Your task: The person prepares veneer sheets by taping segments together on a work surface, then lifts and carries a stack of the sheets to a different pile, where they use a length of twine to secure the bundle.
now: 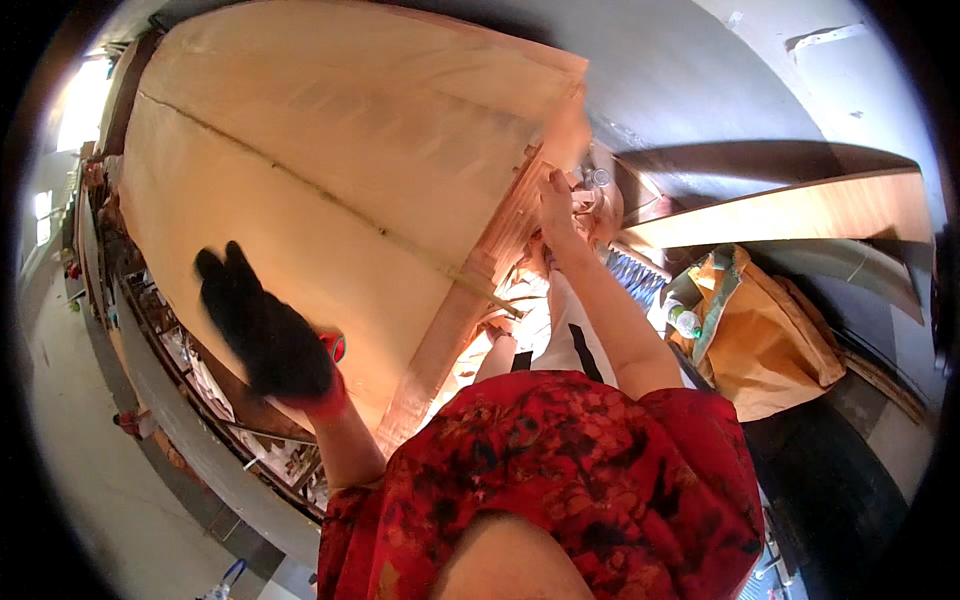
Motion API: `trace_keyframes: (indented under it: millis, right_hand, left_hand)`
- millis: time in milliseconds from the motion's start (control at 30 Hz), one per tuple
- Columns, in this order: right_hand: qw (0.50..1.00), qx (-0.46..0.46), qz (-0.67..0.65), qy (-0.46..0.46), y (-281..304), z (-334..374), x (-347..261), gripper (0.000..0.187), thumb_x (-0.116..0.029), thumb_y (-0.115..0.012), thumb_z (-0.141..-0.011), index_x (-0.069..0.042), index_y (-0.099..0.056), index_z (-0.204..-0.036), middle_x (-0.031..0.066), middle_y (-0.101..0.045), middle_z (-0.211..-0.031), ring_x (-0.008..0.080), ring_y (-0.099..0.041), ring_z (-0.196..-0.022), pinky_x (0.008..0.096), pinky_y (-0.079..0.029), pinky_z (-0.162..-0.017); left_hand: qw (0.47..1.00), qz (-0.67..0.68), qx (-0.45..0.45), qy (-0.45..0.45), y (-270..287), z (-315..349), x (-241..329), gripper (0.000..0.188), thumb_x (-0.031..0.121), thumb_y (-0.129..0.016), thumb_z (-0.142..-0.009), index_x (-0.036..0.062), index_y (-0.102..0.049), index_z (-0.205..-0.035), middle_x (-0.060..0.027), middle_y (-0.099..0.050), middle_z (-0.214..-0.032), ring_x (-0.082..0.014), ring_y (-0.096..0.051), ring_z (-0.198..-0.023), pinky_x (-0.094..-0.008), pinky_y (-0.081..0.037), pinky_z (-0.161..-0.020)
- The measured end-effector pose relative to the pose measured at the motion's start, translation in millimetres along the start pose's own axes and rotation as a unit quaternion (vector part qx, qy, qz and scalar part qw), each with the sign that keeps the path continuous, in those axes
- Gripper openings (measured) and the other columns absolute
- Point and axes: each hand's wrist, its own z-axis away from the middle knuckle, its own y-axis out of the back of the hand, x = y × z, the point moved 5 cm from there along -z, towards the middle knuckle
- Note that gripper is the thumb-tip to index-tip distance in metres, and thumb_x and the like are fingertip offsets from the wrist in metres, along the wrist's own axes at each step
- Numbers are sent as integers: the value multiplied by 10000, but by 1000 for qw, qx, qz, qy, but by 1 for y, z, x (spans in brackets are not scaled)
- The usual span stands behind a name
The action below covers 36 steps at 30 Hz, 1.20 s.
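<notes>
A large pale wooden panel (330, 130) with a framed edge leans in front of me. Across its face runs a thin line that turns into a narrow yellowish strip (440, 262), its end poking past the near edge. Over the panel's lower left part is my left hand (265, 335) in a black glove with a red cuff, its fingers stretched out and slightly blurred. A small red-rimmed thing (334, 346) shows beside that wrist. My bare right hand (558, 208) is at the panel's right edge, fingers bent against the wood.
Right of me, a long wooden board (790, 208) leans near the wall. Below it sits an orange-brown sack (775, 340) with a plastic bottle (683, 320) by its opening. Wood scraps (530, 280) lie under the panel's edge. More timber and clutter (180, 350) line the left side.
</notes>
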Motion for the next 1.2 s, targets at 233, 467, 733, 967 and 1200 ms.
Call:
trace_keyframes:
  millis: [233,467,733,967,1200]
  right_hand:
    - [978,-2,195,69,-33,-40,8,769,-329,-608,-869,20,-270,-1466,216,-460,-1384,346,-440,-1284,361,-352,-1057]
    - [978,-43,-184,92,-36,-14,-38,618,-48,-577,-865,6,-341,-1434,134,-476,-1382,234,-481,-1242,336,-403,-1009]
    - [961,-237,-21,140,-57,60,-139,416,-138,-589,-903,3,-533,-1291,124,-650,-1143,233,-610,-1045,346,-462,-922]
    - [866,-363,266,217,-83,84,-165,361,-231,-578,-897,-75,-596,-1222,212,-644,-1125,377,-596,-1064,373,-445,-966]
    - [914,-318,136,213,-74,72,-154,335,-176,-549,-898,-57,-576,-1210,144,-668,-1029,286,-606,-1033,383,-470,-929]
  left_hand:
    - [909,392,-88,107,-73,-17,22,444,160,-399,-996,-40,-379,-1392,-146,-383,-1474,-239,-359,-1366,-366,-268,-1140]
    - [822,513,-174,177,-103,-18,6,397,133,-429,-974,-45,-476,-1325,-143,-462,-1421,-239,-425,-1324,-360,-321,-1111]
    - [859,-21,-504,-86,-211,39,2,288,101,-571,-879,-1,-568,-1149,-194,-574,-1222,-378,-504,-1186,-442,-422,-1000]
    - [882,-133,-449,-62,-329,68,-77,396,131,-555,-906,1,-513,-1278,-141,-514,-1327,-281,-505,-1159,-386,-412,-973]
    - [903,179,-137,366,-318,-7,-137,428,118,-543,-882,-29,-474,-1278,-135,-564,-1172,-214,-552,-974,-339,-471,-789]
